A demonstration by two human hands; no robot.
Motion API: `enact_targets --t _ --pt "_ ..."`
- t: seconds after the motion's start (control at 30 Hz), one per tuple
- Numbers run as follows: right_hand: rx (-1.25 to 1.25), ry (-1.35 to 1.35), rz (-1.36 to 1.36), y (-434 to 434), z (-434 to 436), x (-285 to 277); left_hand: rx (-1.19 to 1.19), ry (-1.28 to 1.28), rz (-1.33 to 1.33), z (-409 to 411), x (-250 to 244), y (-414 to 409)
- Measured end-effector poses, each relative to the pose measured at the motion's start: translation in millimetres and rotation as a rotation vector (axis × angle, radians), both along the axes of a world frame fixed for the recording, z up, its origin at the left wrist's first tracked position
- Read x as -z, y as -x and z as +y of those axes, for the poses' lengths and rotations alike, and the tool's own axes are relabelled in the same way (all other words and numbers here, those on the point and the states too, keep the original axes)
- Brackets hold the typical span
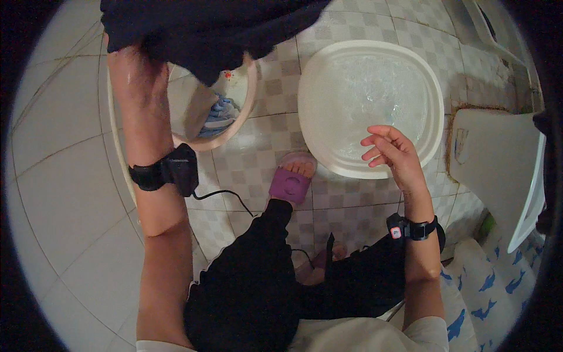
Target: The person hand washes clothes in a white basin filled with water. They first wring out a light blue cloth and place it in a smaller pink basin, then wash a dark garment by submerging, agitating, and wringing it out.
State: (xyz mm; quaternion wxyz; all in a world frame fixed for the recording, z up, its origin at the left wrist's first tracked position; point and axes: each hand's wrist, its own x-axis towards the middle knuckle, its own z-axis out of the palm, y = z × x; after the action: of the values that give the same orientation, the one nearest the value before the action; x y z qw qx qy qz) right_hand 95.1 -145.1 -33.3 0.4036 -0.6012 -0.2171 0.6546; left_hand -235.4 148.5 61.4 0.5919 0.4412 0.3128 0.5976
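My left hand (140, 66) is raised at the upper left and holds up a black cloth garment (206, 31). The fabric drapes over the hand and hides most of its fingers. My right hand (391, 149) hovers above the near right rim of a large white plastic basin (371, 174). Its fingers are loosely bent and apart, with nothing in them. Clear water with ripples and glints shows inside this basin. Below the hanging fabric stands a second basin (250, 88), pale in colour, containing a blue-and-white cloth (220, 116) and a whitish object (189, 105) I cannot identify.
My foot in a purple slipper (290, 182) stands between the basins on the checked tile floor (272, 105). White wall tiles (66, 189) rise at left. A toilet-like white fixture (479, 141) and a dolphin-print curtain (488, 281) are at right. A black cable (224, 191) trails from my left wristband.
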Motion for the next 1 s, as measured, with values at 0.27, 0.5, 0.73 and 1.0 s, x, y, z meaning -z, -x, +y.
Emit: enact_targets --t 0.27,0.5,0.73,1.0 --pt "0.352 -0.466 0.375 -35.3 11.0 -37.7 0.276 0.024 0.265 -59.1 47.3 -82.4" --pt "0.239 -0.452 -0.496 -29.5 6.2 -17.2 0.522 0.021 0.438 -135.6 85.8 -171.7" --pt "-0.012 -0.151 -0.935 -21.5 -10.6 1.5 0.884 -0.223 1.356 -142.9 62.8 -193.2" --pt "-0.461 0.116 -1.319 -25.0 -2.7 53.9 0.99 -0.733 1.57 -150.1 100.6 -198.1"
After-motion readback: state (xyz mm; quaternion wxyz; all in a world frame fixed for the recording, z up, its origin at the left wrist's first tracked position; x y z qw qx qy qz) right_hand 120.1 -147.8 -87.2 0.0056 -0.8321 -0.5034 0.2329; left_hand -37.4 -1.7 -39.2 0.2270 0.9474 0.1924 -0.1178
